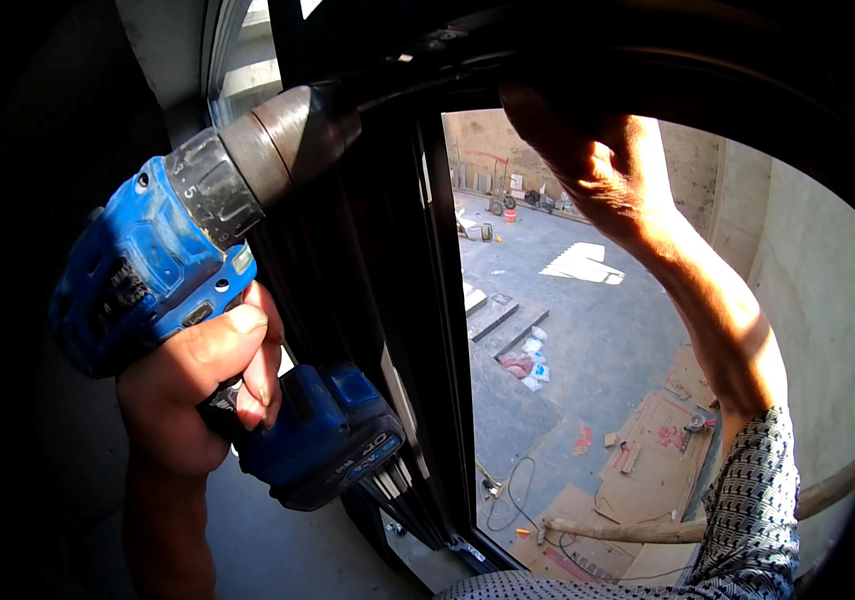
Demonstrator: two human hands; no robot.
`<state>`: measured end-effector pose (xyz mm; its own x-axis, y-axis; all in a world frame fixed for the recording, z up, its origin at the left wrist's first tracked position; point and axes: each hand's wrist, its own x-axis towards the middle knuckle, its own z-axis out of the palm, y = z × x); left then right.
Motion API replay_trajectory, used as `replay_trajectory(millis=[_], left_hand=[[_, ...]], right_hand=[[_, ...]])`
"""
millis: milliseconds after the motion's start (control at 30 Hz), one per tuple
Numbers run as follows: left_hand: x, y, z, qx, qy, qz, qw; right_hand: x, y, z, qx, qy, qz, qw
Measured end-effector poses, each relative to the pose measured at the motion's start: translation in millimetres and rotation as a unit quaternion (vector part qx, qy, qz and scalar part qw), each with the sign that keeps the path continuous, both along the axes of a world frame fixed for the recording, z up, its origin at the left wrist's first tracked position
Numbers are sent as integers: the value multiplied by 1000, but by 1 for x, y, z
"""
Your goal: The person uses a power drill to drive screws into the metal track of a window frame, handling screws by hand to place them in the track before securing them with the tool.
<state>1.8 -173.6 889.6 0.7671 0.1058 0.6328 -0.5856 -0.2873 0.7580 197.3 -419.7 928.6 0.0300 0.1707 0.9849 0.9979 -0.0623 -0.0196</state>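
Note:
A blue cordless drill (138, 265) with a dark battery pack (323, 435) at its base is gripped by my left hand (193, 375), the fingers wrapped round its handle. Its metal chuck (283, 145) points up and right toward a black window frame (428, 350). Whether a bit sits in the chuck is lost in the dark. My right hand (608, 175) reaches up to the shaded top of the frame, where shadow hides most of its fingers. A patterned sleeve (758, 490) covers part of that arm.
Through the frame opening, far below, lies a grey floor (538, 330) with cardboard sheets (648, 450), several bags (528, 362) and a hand cart (498, 200). A wooden pole (638, 532) crosses low outside. A concrete wall (808, 260) stands at the right.

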Motion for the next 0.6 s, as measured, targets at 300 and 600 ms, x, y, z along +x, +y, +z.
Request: replay_trajectory(millis=[300, 600], left_hand=[[3, 3, -4, -25, 5, -22, 999], [4, -3, 0, -68, 8, -34, 997]], right_hand=[[6, 0, 2, 0, -56, -24, 998], [4, -3, 3, -17, -9, -22, 1000]])
